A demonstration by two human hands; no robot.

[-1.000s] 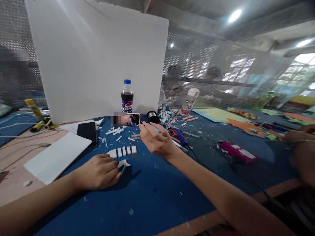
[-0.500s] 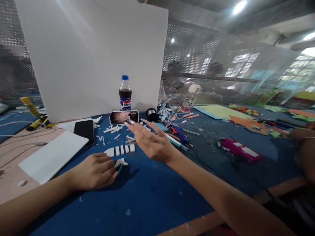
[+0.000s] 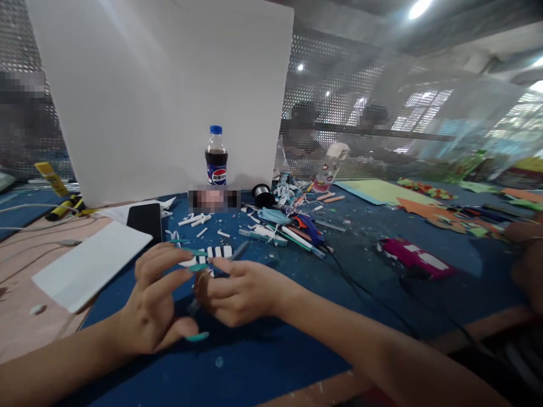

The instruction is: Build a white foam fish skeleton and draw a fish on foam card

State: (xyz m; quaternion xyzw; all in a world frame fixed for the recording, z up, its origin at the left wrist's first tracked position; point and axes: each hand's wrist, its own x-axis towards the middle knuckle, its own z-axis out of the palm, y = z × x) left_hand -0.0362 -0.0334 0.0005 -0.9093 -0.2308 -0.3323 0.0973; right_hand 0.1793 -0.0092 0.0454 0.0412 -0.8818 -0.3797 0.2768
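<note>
My left hand (image 3: pixel 155 299) is raised over the blue table, its long teal nails showing and the thumb well apart from the fingers. My right hand (image 3: pixel 244 288) is beside it, fingers curled and thumb toward the left fingertips. A slim grey, pen-like tool (image 3: pixel 240 250) sticks out behind the right thumb; its kind is unclear. A small white piece (image 3: pixel 210 272) shows between the hands, mostly hidden, and I cannot tell which hand supports it. Just behind lies a row of white foam-like blocks (image 3: pixel 215 252), partly covered by the left fingers.
Behind are a cola bottle (image 3: pixel 216 164), a wire spool (image 3: pixel 263 195) and white scraps (image 3: pixel 195 219). Pens and a blue glue gun (image 3: pixel 311 229) lie to the right, with a purple object (image 3: pixel 416 257) beyond. A white sheet (image 3: pixel 91 265) and black phone (image 3: pixel 145 220) lie left.
My right hand has come down and left from the pens, closing beside my left hand. My left hand has lifted and turned, its fingers spreading from the white piece.
</note>
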